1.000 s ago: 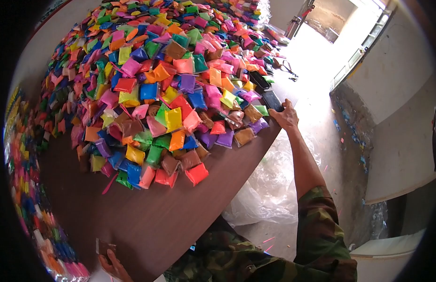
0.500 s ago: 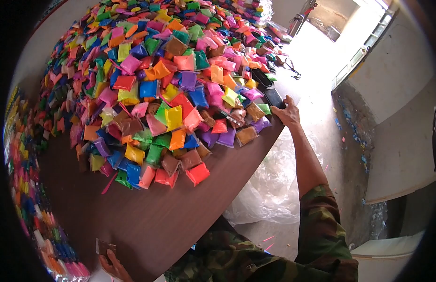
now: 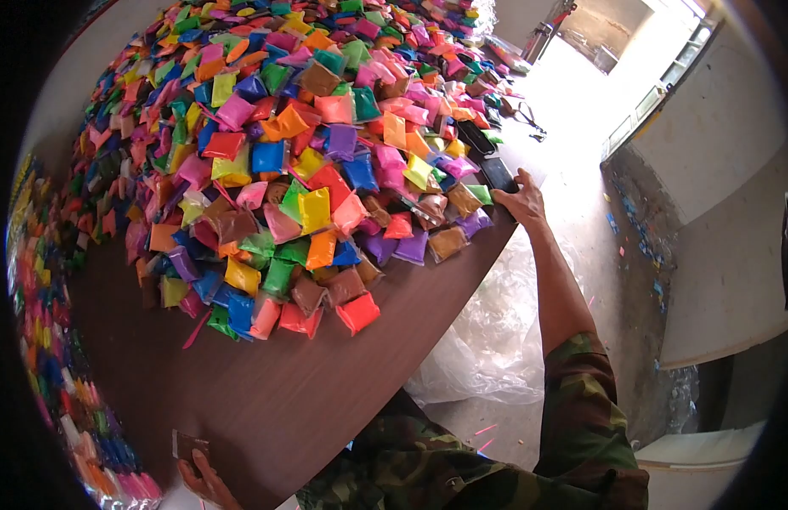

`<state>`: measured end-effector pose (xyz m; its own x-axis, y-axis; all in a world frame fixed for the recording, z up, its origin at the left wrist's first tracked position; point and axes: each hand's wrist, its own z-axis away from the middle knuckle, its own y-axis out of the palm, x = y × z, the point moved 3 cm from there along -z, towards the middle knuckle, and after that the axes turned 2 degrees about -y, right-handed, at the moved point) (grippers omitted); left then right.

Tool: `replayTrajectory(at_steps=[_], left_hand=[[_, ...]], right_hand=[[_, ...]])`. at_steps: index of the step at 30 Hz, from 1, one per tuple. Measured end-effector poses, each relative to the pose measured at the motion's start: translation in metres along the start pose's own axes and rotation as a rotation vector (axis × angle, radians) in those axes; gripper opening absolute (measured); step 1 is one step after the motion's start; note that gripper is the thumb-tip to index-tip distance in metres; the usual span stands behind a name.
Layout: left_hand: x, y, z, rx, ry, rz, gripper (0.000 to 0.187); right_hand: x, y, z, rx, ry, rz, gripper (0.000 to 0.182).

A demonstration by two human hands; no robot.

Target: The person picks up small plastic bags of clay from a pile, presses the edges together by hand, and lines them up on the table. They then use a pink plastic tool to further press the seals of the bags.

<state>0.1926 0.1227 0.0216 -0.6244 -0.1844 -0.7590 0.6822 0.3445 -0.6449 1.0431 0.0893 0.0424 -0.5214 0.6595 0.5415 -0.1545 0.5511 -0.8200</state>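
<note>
At the table's right edge, my right hand (image 3: pixel 523 202) has thumb and fingers around the near end of a dark smartphone (image 3: pixel 498 175), which lies flat beside the pile. My left hand (image 3: pixel 209 484), low at the left, is closed on a small clear packet with brown filling (image 3: pixel 190 445) over the table surface. A large heap of small colourful filled packets (image 3: pixel 313 212) covers much of the brown table (image 3: pixel 326 382). Close to the phone lie a green packet (image 3: pixel 479 195) and a purple packet (image 3: pixel 474 223).
Bundles of colourful packaged items (image 3: pixel 84 416) line the left side. A black case (image 3: pixel 475 138) rests by the heap, with a dark strap (image 3: pixel 530 119) beyond it. Clear plastic sheeting (image 3: pixel 487 340) lies below the table's right edge. Scraps litter the floor near the wall.
</note>
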Motion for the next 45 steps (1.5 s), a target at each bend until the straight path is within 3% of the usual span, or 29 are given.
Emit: replayTrajectory(at_steps=[11, 13, 22, 25, 35, 40, 45], left_hand=[[-0.002, -0.001, 0.001, -0.004, -0.014, -0.009, 0.045], [-0.002, 0.003, 0.004, -0.077, -0.016, 0.014, 0.046], [0.005, -0.002, -0.003, 0.036, 0.010, 0.008, 0.040], [0.004, 0.001, -0.001, -0.016, 0.006, -0.011, 0.037], [0.009, 0.000, -0.002, 0.010, -0.001, 0.040, 0.042], [0.001, 0.000, -0.001, -0.042, -0.027, -0.097, 0.043], [0.018, -0.005, -0.008, 0.035, -0.040, -0.053, 0.048]], right_hand=[[0.001, 0.001, 0.003, -0.082, 0.022, 0.057, 0.087], [-0.001, 0.003, 0.003, -0.093, 0.022, 0.045, 0.087], [0.001, -0.001, 0.003, -0.059, 0.024, 0.032, 0.091], [0.002, -0.001, 0.002, -0.040, 0.037, 0.033, 0.093], [0.004, -0.002, 0.004, 0.003, 0.052, 0.040, 0.102], [0.006, -0.001, 0.010, -0.043, 0.018, 0.033, 0.098], [-0.001, 0.000, 0.011, -0.054, -0.017, 0.052, 0.098]])
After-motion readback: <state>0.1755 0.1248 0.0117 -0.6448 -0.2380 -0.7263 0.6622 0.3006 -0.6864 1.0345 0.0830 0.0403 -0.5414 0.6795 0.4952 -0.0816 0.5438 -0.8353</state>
